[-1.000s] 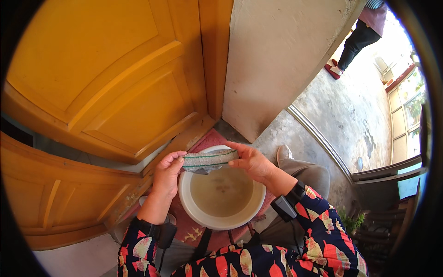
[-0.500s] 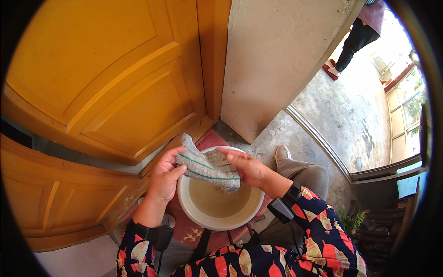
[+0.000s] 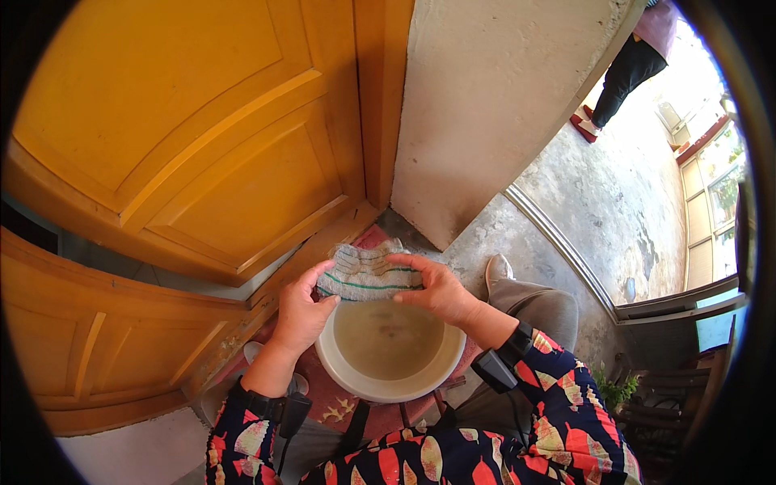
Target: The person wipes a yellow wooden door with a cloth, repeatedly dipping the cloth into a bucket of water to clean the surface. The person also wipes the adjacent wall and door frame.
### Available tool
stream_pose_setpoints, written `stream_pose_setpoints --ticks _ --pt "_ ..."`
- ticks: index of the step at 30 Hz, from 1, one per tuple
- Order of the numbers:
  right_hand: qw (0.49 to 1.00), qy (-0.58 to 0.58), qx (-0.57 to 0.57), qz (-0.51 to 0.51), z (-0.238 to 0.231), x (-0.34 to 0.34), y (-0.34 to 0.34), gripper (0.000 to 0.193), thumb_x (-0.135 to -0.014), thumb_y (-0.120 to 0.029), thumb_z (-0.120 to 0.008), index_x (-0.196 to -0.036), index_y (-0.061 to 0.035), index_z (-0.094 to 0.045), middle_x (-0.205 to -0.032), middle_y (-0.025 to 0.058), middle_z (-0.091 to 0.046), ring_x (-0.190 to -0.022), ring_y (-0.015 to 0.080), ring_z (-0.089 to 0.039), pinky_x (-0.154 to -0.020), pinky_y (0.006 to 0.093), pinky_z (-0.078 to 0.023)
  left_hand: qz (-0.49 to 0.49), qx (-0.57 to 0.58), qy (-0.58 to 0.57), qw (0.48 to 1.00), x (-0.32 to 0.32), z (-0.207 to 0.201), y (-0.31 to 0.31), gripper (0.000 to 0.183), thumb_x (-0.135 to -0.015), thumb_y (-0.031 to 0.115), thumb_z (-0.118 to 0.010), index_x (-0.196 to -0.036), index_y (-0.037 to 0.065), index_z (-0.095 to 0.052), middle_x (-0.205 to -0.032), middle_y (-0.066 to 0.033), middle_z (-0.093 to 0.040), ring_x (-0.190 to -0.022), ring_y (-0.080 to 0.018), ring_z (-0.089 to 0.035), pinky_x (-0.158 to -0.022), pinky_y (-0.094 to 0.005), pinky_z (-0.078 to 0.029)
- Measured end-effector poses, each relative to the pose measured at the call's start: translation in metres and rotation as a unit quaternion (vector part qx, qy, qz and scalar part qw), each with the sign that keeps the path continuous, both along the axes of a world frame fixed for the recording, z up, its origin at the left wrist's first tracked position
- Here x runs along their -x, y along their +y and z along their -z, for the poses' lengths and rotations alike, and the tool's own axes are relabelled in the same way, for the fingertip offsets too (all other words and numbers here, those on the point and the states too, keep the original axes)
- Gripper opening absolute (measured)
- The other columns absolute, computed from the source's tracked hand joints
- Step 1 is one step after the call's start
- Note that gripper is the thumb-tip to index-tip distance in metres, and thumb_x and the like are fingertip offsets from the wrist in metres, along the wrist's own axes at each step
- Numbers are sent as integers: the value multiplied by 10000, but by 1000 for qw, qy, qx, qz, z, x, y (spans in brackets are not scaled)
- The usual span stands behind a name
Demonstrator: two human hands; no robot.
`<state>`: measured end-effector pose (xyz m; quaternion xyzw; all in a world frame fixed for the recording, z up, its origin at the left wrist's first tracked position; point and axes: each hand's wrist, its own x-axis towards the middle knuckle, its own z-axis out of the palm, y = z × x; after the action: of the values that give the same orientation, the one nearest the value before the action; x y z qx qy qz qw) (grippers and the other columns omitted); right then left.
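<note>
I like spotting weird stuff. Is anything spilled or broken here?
Nothing is spilled or broken. The water in the white basin looks murky brown. The left hand and right hand hold a striped cloth over its far rim. The floor is stained and patchy.

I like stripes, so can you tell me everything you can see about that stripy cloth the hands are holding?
The cloth is a small, pale grey rag with thin green stripes and a few faint reddish ones. It looks like soft woven fabric, crumpled and bunched up, not flat. Both hands hold it: the left hand grips its left end and the right hand its right end. It sits just above the far rim of a white bowl of cloudy water, in front of a yellow wooden door.
</note>
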<state>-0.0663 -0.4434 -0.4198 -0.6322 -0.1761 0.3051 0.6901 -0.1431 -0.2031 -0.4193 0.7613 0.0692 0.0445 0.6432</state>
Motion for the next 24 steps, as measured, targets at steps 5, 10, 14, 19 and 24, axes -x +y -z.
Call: stream_pose_setpoints --ticks 5,10,14,19,24 --pt "986 -118 109 -36 2 2 -1 638 -769 36 -711 -1367 -45 -505 -1231 77 -621 -1116 182 -587 -988 303 -453 -15 -28 7 999 -1 10 2 424 -722 -47 -682 -1143 -3 -654 -1014 -102 -711 -935 -117 -643 -844 -272 -489" --pt "913 -290 285 -30 6 2 -5 440 -771 -76 -723 -1205 -81 -653 -1124 158 -641 -994 295 -632 -889 374 -493 11 -62 34 997 2 12 3 361 -784 -81 -647 -1139 -18 -641 -969 -35 -669 -905 -118 -613 -832 -255 -474" --pt "861 -377 340 -13 4 5 -5 314 -769 -148 -700 -1081 -109 -693 -943 159 -601 -936 365 -579 -836 437 -470 35 -202 -13 979 2 10 0 248 -765 -25 -680 -1012 -24 -665 -966 -86 -631 -882 -195 -614 -806 -292 -480" --pt "810 -459 362 44 0 5 -8 243 -759 -116 -696 -1001 -96 -699 -1001 143 -551 -978 375 -544 -885 465 -441 57 -291 -140 945 -3 13 -5 198 -781 33 -665 -969 5 -609 -982 -145 -584 -873 -326 -582 -772 -366 -478" --pt "845 -386 356 104 6 7 -7 165 -789 -151 -707 -934 -77 -684 -996 144 -548 -911 343 -585 -785 423 -493 104 -127 21 986 -4 8 -11 123 -899 71 -560 -1008 15 -562 -914 -77 -585 -880 -166 -569 -810 -280 -450"
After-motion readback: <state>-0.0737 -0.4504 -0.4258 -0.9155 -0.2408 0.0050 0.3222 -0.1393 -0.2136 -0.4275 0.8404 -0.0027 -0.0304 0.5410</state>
